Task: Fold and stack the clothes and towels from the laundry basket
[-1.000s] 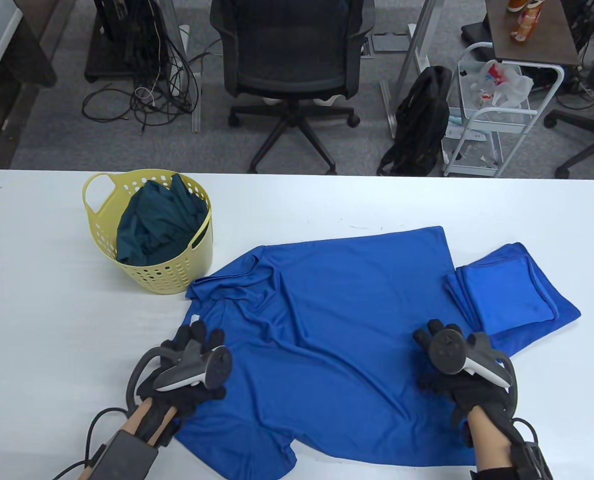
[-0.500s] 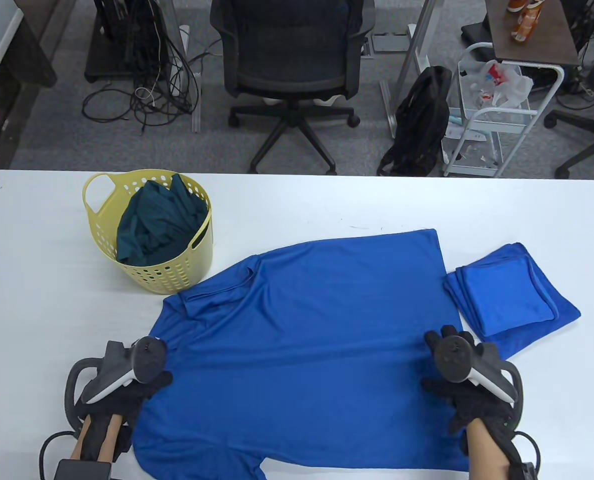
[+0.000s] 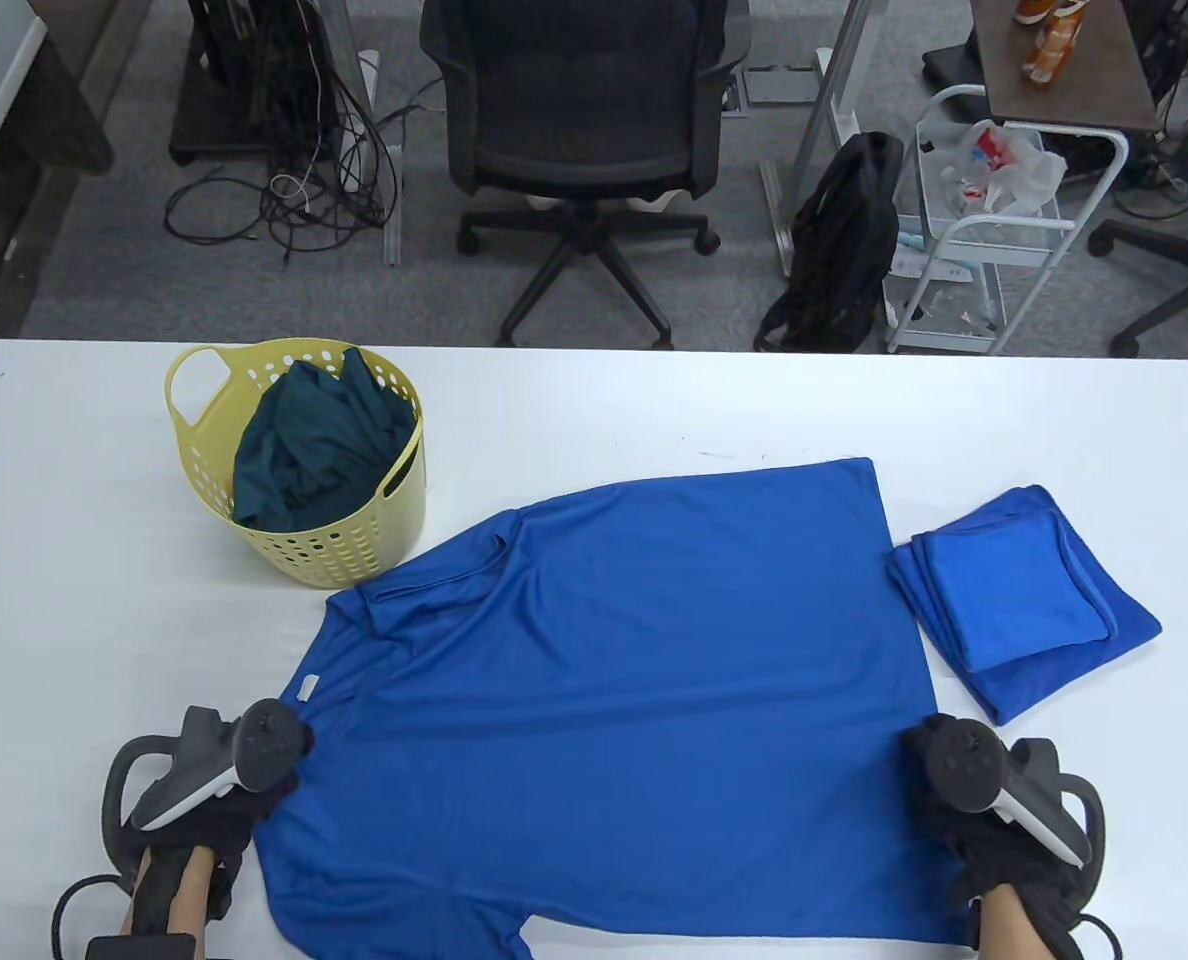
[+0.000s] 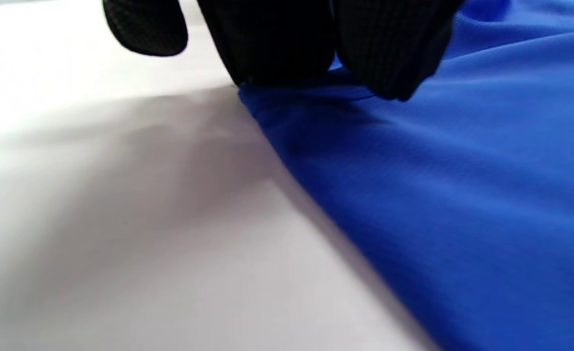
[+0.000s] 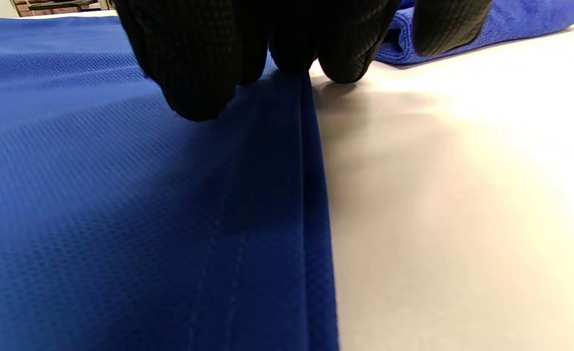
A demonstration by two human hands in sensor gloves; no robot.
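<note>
A blue T-shirt (image 3: 614,700) lies spread flat on the white table (image 3: 74,600). My left hand (image 3: 254,790) pinches its left edge near the collar; the left wrist view shows the fingers (image 4: 277,44) closed on the shirt's edge (image 4: 413,195). My right hand (image 3: 939,800) pinches the shirt's right edge; the right wrist view shows the fingers (image 5: 194,53) gripping the hem (image 5: 287,170). A yellow laundry basket (image 3: 299,545) at the back left holds dark green clothing (image 3: 314,450). Folded blue towels (image 3: 1024,595) lie to the right of the shirt, also showing in the right wrist view (image 5: 511,24).
The table's far edge (image 3: 594,345) faces an office chair (image 3: 584,130), a backpack (image 3: 844,240) and a white cart (image 3: 984,230) on the floor. The basket stands close to the shirt's upper left sleeve (image 3: 424,580).
Both hands have pulled the shirt's edges outward and toward me. The shirt went from wrinkled and bunched to smooth and flat. The basket and towels have not moved.
</note>
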